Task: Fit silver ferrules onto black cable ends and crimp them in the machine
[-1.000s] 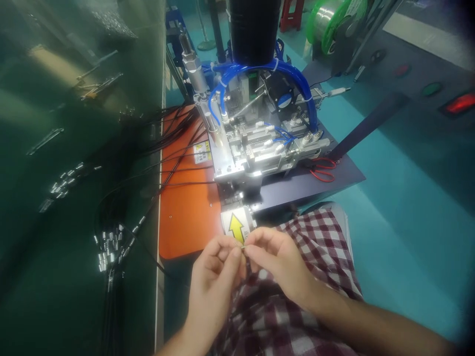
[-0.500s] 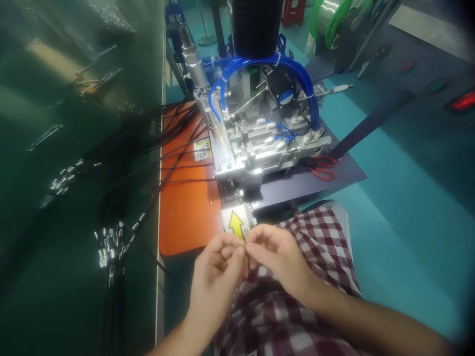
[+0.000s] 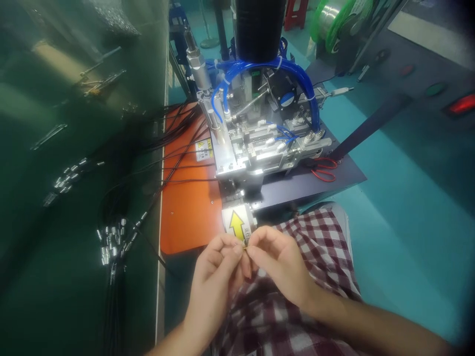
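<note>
My left hand (image 3: pixel 217 269) and my right hand (image 3: pixel 280 262) meet above my lap, fingertips almost touching. Thumb and finger of the right pinch a tiny, thin yellowish wire or pin (image 3: pixel 245 248). The left is closed in a pinch at the other side of it, with its other fingers curled below. A black cable (image 3: pixel 161 259) runs over the bench edge toward my left hand, which seems to hold its end; the fingers hide most of that. Just beyond the fingertips is a white machine cover (image 3: pixel 229 218) with a yellow arrow.
A machine with metal slides (image 3: pixel 269 160) and blue air tubes (image 3: pixel 306 81) stands ahead on an orange plate (image 3: pixel 189 217). Black cables with silver connectors (image 3: pixel 109 244) lie on the green bench (image 3: pixel 70 296) at left. A green wire spool (image 3: pixel 328 22) is behind.
The view has shifted slightly. A yellowish tip now shows between my fingertips, and my left thumb has drawn back a little from the right hand's fingers.
</note>
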Tool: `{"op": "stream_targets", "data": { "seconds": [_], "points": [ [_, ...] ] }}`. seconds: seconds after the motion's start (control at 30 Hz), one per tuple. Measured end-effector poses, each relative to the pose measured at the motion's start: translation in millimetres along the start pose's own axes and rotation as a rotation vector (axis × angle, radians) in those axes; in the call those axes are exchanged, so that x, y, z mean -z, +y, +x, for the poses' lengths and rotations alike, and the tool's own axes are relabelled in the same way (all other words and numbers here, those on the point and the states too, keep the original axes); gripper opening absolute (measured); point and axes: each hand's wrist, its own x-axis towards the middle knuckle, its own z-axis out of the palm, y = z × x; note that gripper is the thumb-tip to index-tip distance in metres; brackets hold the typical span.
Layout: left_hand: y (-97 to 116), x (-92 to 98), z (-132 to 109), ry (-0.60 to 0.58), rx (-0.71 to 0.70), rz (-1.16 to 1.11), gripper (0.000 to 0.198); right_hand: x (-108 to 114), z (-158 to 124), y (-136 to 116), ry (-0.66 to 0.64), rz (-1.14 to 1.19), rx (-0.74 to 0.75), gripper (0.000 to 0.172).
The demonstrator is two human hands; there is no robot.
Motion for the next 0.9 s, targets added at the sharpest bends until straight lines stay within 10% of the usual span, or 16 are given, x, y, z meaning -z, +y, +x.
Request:
{"op": "stream_targets", "data": {
  "seconds": [0.67,0.9],
  "points": [
    [-9.0,-4.8,-1.7,-0.015,-0.086,-0.027,0.019,-5.3,-2.0,1.5,-0.082,-0.019,-0.043,0.019],
    [-7.9,-4.4,-3.1,-0.022,-0.018,0.069,0.024,4.5,-4.5,5.4,-0.026,-0.559,0.42,0.018]
  ]
}}
